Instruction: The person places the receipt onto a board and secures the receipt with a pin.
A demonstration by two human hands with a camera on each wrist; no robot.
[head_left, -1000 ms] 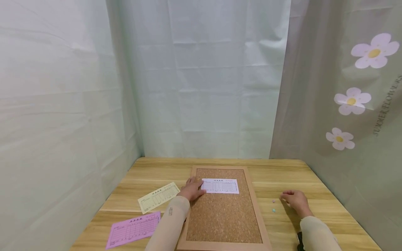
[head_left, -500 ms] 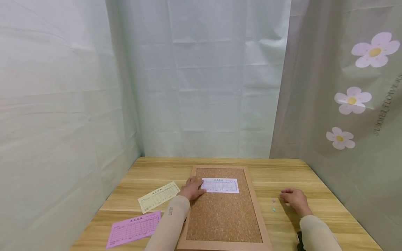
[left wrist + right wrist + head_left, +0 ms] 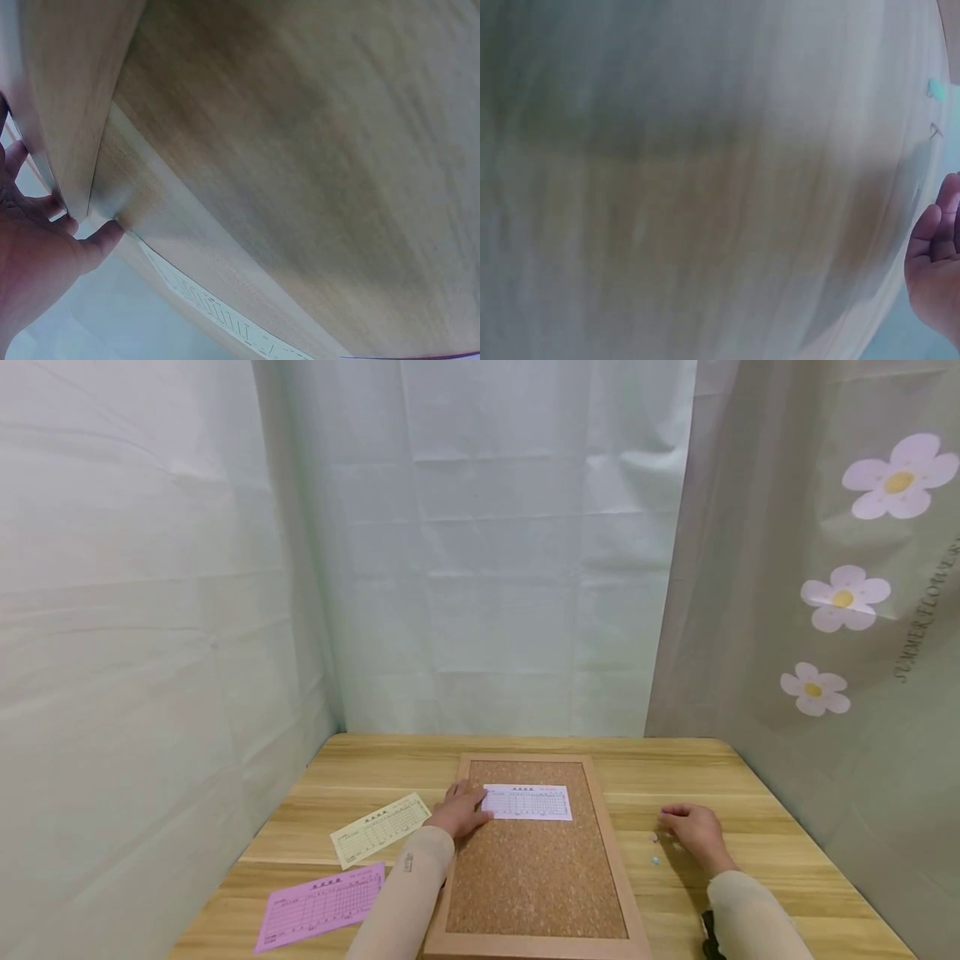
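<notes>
The left hand [image 3: 461, 810] lies across the left frame of a cork board [image 3: 536, 881], fingertips on the left end of a white printed slip [image 3: 527, 802] near the board's far end. In the left wrist view the left hand [image 3: 52, 247] has spread fingers at the board's edge. Right of the board, the right hand [image 3: 696, 833] hovers just over the table, thumb and fingertips close together; whether they pinch anything is hidden. Close to its fingertips lie a small pink pin [image 3: 654, 837] and a teal pin [image 3: 656, 861]. The right wrist view shows the right hand [image 3: 937, 262] with bent fingers.
A yellow slip [image 3: 380, 829] and a pink slip [image 3: 322, 906] lie on the wooden table [image 3: 780, 868] left of the board, by the left forearm. Pale curtains [image 3: 495, 568] hang behind and on both sides of the table.
The right hand has shifted slightly left and away from the body, closer to the pink pin. The left hand and the white slip have stayed in place on the board.
</notes>
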